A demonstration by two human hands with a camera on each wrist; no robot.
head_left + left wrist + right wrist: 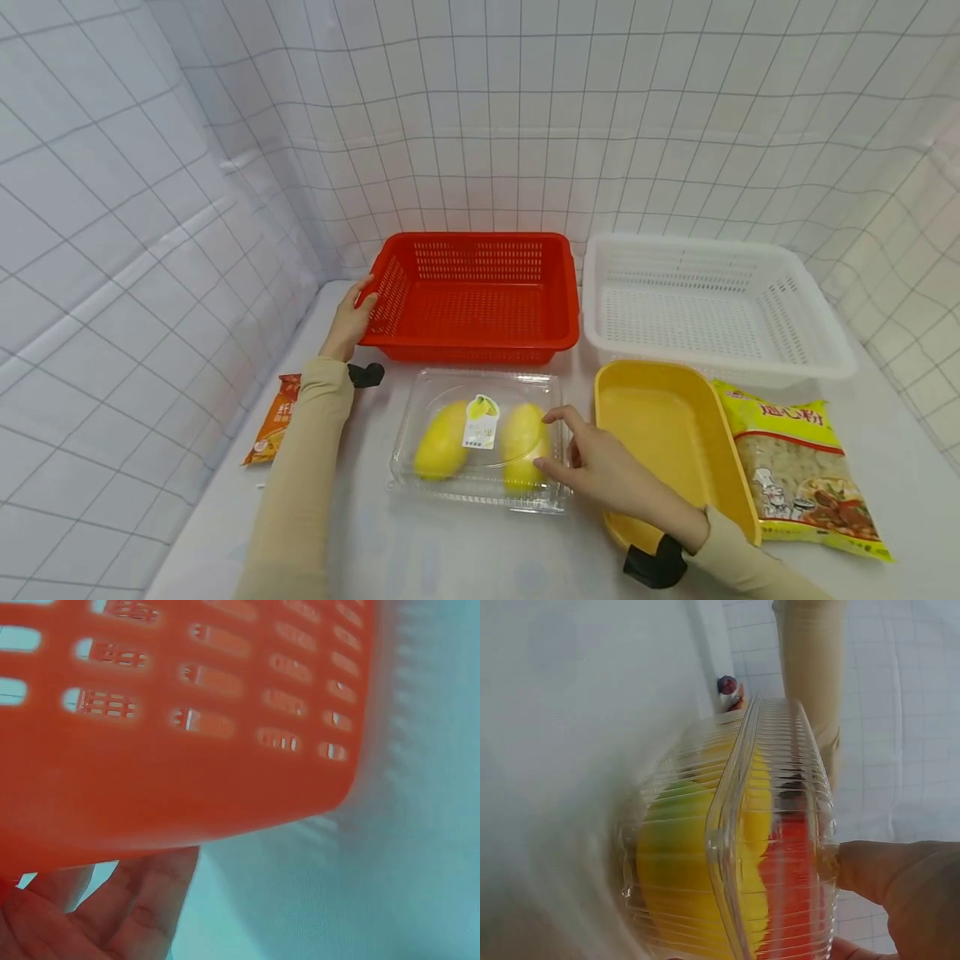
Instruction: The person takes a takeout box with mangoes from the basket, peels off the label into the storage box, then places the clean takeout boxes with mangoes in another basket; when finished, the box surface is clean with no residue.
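Note:
At the back, my left hand (350, 321) holds the left rim of a red plastic basket (480, 342). In the left wrist view its fingers (154, 907) curl under the rim, beside the slotted wall. A clear plastic clamshell box (480, 496) with a white label (480, 422) lies in front of the basket. Two yellow mangoes (441, 446) show inside it, one greenish in the right wrist view. My right hand (611, 467) is over the box's right side, thumb and forefinger spread apart. Its thumb (862, 866) touches the lid in the right wrist view.
A white basket (682, 325) stands beside the red one. A yellow tray (660, 425) lies partly under my right forearm, next to a bag of noodles (802, 475). An orange snack packet (277, 421) is left of my left arm. Gridded cloth (495, 108) encloses the table.

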